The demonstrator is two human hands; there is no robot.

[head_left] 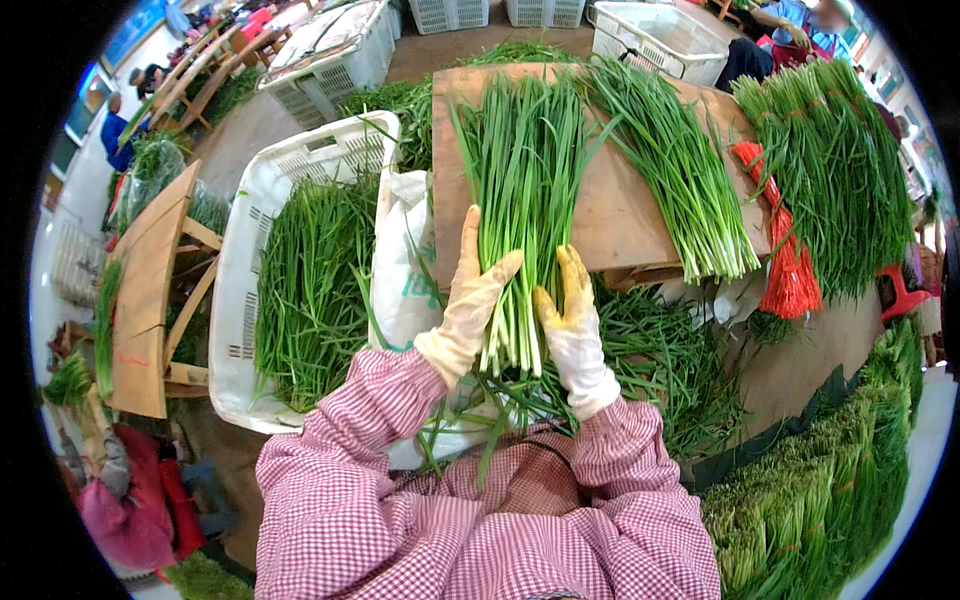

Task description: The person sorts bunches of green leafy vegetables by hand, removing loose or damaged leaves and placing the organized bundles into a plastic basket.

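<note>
A loose bunch of garlic chives (528,190) lies on the wooden board (625,215) in front of me, leaf tips away and pale stem ends towards me, past the board's near edge. Pressed along its left side is my left hand (468,290) in a cream glove, fingers straight and thumb spread over the stems. My right hand (575,325), in a glove with yellowed fingers, flanks the right side, fingers extended upward. Neither hand is closed round the stems. A second bunch of chives (680,180) rests farther right on the board, beside a bundle of red ties (785,245).
A white crate (228,300) holding loose chives stands to my left, beside a white sack (405,270). Chives are piled at the far right (840,180) and lower right (820,490). Other people work at the left and far right. More crates (660,45) stand behind the board.
</note>
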